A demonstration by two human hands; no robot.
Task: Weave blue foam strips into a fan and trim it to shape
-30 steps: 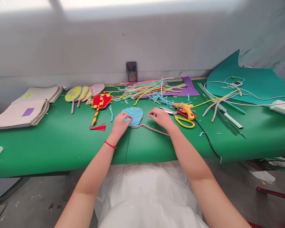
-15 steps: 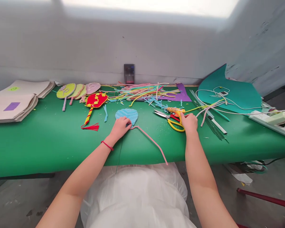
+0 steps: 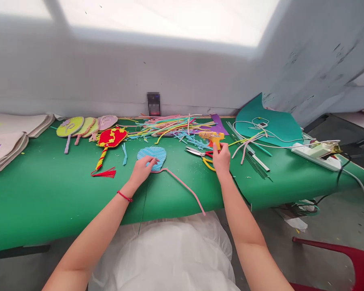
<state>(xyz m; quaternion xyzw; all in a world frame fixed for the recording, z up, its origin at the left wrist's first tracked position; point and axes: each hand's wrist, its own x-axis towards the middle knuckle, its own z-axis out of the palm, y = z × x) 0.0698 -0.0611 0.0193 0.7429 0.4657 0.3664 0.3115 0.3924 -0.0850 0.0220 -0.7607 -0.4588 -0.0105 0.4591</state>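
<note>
A light-blue, rounded fan piece made of ridged pipe cleaners (image 3: 160, 153) lies flat on the green table (image 3: 87, 206). My left hand (image 3: 143, 169) grips its lower left side, fingers curled. From below that hand a pink pipe cleaner (image 3: 185, 186) trails right toward the table's front edge. A thin dark wire stem (image 3: 144, 208) runs down from the piece past the edge. In my right hand (image 3: 222, 159) is a yellow-orange hot glue gun (image 3: 216, 137), held up off the table with its tip pointing left. Scissors with yellow and red handles (image 3: 197, 152) lie beside it, partly hidden.
Behind lies a heap of coloured pipe cleaners (image 3: 166, 125). To the left are a red-and-yellow fan (image 3: 111, 138), paler fans (image 3: 71, 126) and cloth-like stacks (image 3: 6, 149). A teal sheet (image 3: 267, 125), green wires (image 3: 259, 167) and a power strip (image 3: 315, 157) are at right.
My right hand has lifted the glue gun from beside the scissors and turned it upright. The left hand stays on the blue piece. The view has shifted slightly right and up.
</note>
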